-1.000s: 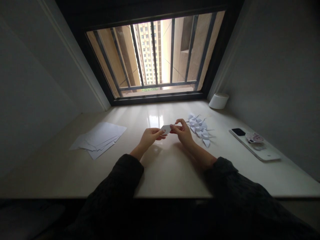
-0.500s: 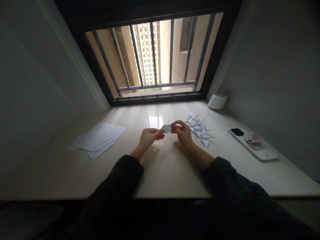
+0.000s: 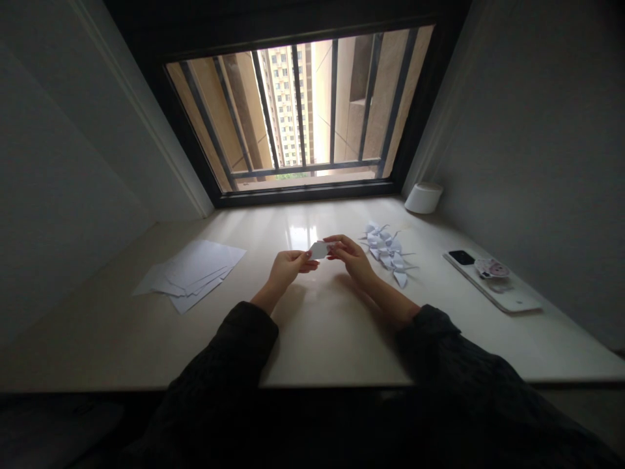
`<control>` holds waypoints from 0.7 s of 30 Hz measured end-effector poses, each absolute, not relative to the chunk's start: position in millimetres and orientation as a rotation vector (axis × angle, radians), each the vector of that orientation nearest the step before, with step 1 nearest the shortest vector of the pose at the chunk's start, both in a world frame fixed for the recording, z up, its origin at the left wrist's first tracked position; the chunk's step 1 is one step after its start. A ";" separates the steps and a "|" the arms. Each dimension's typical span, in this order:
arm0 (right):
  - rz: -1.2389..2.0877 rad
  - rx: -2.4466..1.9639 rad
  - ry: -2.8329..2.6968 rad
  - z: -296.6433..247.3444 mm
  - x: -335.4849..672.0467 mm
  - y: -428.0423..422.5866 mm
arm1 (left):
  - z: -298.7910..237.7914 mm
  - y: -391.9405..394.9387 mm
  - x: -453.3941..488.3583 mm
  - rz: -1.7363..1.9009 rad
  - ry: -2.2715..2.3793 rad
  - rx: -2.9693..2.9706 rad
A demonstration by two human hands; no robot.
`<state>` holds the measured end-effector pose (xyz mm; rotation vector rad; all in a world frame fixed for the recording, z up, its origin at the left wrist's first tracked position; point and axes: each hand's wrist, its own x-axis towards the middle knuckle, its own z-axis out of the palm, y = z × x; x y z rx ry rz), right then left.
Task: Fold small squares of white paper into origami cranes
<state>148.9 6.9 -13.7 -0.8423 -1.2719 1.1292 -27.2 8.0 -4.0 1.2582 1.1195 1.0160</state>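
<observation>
A small folded piece of white paper (image 3: 319, 251) is held up between my two hands, above the pale tabletop. My left hand (image 3: 287, 268) pinches its left end between thumb and fingers. On the other side, my right hand (image 3: 354, 259) grips the right end, its fingers bent over and partly covering the paper. Just right of that hand lies a cluster of folded paper cranes (image 3: 388, 251) with thin pointed tips.
Loose white paper sheets (image 3: 195, 270) overlap on the left of the table (image 3: 336, 345). To the right rests a white phone (image 3: 512, 296) with a round grip on its back. A white cup-like object (image 3: 424, 198) stands in the far right corner, near the barred window (image 3: 303, 111).
My right hand has shifted slightly left, and its fingers now reach further over the folded paper. The paper has moved a little left with my hands.
</observation>
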 end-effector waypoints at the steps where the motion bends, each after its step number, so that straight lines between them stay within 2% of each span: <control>1: 1.134 -0.799 -1.305 -11.7 148.9 5.9 | -2.8 8.0 -27.9 1.009 1.117 1.254; 6: 1.078 -0.693 -1.360 -7.1 149.4 3.6 | 2.2 6.7 -28.7 1.005 1.123 1.244; 14: 1.086 -0.835 -1.574 -14.8 154.2 6.1 | 0.7 7.8 -28.6 1.003 1.109 1.273; 21: 1.127 -0.825 -1.432 -18.7 152.2 8.2 | 0.9 7.1 -25.5 1.204 1.031 1.309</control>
